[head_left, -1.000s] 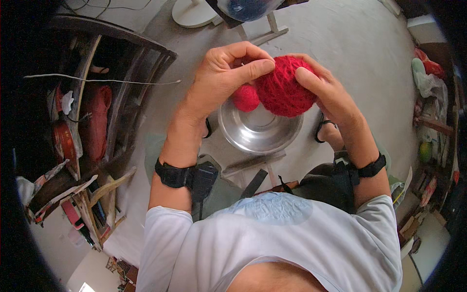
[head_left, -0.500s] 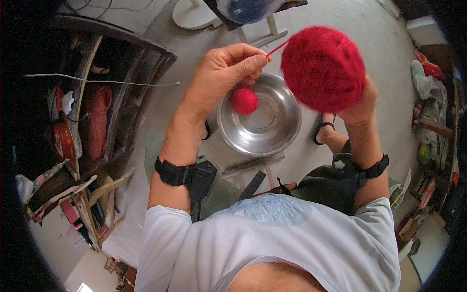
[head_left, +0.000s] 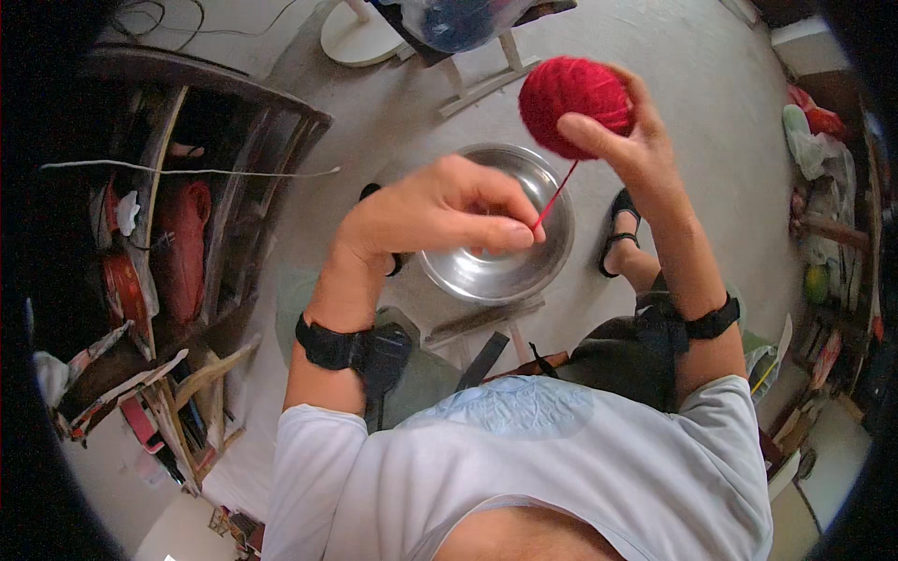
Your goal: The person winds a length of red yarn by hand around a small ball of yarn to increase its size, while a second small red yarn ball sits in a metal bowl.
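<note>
My right hand [head_left: 645,140], raised at the upper right, grips a ball of red yarn [head_left: 569,101] with the thumb across its near side. From the ball a thin red yarn strand [head_left: 561,192] runs down and left, looking taut. My left hand [head_left: 444,210] pinches that strand between thumb and fingertips, lower than the ball. Below both hands stands a shiny metal basin [head_left: 505,288], partly covered by my left hand. The smaller red ball in the basin is almost wholly hidden behind that hand.
A wooden stool [head_left: 482,321] shows at the basin's near side. Dark wooden shelving [head_left: 238,178] with a red bag [head_left: 187,243] lies to the left. Ahead are a white round base [head_left: 360,39] and a blue bundle [head_left: 458,19] in clear plastic. Plastic bags [head_left: 806,154] line the right side.
My right hand has turned the yarn ball and moved it up-left and away. My left hand has come down and right with the strand, now covering the smaller ball.
</note>
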`<state>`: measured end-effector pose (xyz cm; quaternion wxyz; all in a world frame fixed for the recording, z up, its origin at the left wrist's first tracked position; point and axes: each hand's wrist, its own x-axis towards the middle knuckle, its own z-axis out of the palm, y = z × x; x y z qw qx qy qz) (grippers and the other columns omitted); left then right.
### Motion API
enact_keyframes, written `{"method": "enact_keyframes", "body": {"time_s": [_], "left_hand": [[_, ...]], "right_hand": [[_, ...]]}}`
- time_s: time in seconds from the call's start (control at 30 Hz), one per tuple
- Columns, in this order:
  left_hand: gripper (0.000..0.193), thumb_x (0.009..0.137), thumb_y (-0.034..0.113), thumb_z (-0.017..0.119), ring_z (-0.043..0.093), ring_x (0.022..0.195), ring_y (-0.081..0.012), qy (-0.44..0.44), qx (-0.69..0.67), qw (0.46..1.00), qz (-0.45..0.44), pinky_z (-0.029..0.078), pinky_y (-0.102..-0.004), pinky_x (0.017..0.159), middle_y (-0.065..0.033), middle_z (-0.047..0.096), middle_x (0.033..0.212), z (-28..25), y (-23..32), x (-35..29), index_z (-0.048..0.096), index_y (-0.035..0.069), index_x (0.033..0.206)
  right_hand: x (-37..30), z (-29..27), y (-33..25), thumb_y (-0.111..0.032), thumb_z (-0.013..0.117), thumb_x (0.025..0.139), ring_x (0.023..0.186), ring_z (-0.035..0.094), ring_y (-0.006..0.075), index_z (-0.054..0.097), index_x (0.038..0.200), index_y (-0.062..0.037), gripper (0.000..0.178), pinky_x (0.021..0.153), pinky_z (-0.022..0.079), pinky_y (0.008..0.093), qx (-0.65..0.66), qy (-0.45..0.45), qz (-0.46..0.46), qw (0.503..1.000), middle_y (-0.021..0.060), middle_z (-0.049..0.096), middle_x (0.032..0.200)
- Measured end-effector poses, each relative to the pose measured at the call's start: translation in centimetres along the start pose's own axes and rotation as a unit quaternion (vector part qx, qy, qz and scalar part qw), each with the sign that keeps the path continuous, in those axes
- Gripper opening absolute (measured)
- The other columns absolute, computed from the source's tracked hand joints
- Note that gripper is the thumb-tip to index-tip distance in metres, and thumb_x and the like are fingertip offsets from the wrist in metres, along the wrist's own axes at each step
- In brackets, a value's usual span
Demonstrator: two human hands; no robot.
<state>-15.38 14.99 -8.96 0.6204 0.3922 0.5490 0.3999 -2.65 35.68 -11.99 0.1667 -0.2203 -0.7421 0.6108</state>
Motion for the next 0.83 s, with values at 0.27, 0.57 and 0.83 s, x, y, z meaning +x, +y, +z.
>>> {"method": "enact_keyframes", "body": {"time_s": [0.27,0.57,0.83], "left_hand": [[0.009,0.091,0.01,0.067,0.059,0.082,-0.0053,0.222,-0.05,0.957,0.177,0.047,-0.0199,0.072,0.0005,0.066,0.09,-1.1,-0.1,-0.5,0.069,0.004,0.097],[0.018,0.093,0.019,0.066,0.061,0.075,-0.0059,0.289,-0.045,0.942,0.166,0.05,-0.0206,0.067,-0.0004,0.069,0.085,-1.5,-1.8,0.6,0.071,0.005,0.102],[0.023,0.094,0.023,0.066,0.064,0.079,-0.0115,0.168,-0.011,0.985,0.032,0.053,-0.0243,0.071,-0.0038,0.069,0.087,-0.5,-2.2,1.9,0.07,0.005,0.108]], "right_hand": [[-1.7,1.1,-1.5,-0.042,0.082,0.073,0.113,0.059,0.0243,0.05,0.136,-0.0027,0.081,0.101,0.045,0.0359,0.123,-0.25,0.166,0.946,0.0142,0.061,0.121],[-1.7,-1.0,-0.1,-0.04,0.073,0.081,0.121,0.055,0.0281,0.041,0.14,0.004,0.08,0.107,0.043,0.0418,0.346,-0.304,0.132,0.878,0.0173,0.054,0.134],[0.0,-1.1,-1.5,-0.053,0.062,0.09,0.128,0.05,0.0315,0.034,0.147,-0.0056,0.079,0.11,0.037,0.0481,0.297,-0.093,0.032,0.95,0.0127,0.045,0.146]]}}
